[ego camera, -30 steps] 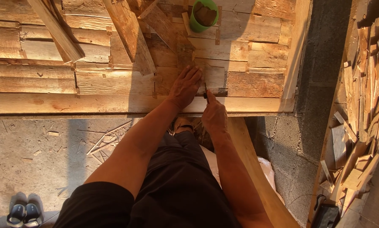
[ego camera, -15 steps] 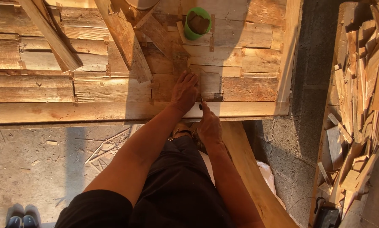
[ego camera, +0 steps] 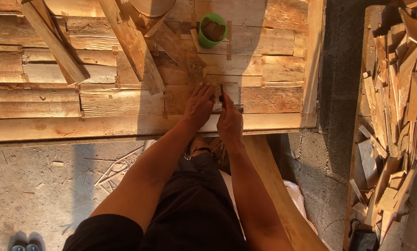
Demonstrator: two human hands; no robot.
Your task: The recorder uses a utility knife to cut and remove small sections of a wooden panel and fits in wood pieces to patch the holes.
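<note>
left hand [ego camera: 199, 104] flat on small pale wood piece [ego camera: 227, 95], fingers spread, right hand [ego camera: 229, 122] fingers pinching dark tool [ego camera: 221, 95]

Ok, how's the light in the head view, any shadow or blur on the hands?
Head view: warm, low orange light; a broad shadow crosses the wooden panel around the green cup; left hand and right hand are fairly sharp; the small tool's tip is too dim to make out.

2 hands are resting side by side on the plank panel [ego camera: 273, 100], the left hand [ego camera: 199, 106] touching the right hand [ego camera: 229, 122]. A cup [ego camera: 212, 30] is sitting on the panel beyond them, and 2 loose boards [ego camera: 55, 42] are lying on it to the left. A pile of wood scraps [ego camera: 396, 116] is lying well apart to the right.
</note>
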